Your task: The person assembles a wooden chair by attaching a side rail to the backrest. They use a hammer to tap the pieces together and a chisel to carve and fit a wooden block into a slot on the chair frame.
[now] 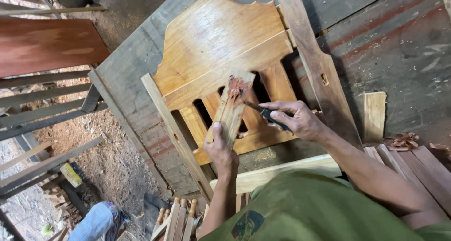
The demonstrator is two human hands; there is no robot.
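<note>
A varnished wooden headboard panel (216, 39) with short slats lies flat on a worn workbench (399, 48). My left hand (220, 149) grips a small wooden block (230, 110) held upright over the slats. A reddish-brown paste (236, 86) covers the block's upper end. My right hand (296, 120) holds a dark-handled putty knife (263, 111), its blade tip touching the paste on the block.
A long plank (312, 57) leans along the panel's right side, and a short wood offcut (374, 114) lies beyond it. A light plank (277, 171) lies near my chest. Turned spindles (176, 217), a reddish board (44, 43) and sawdust floor lie to the left.
</note>
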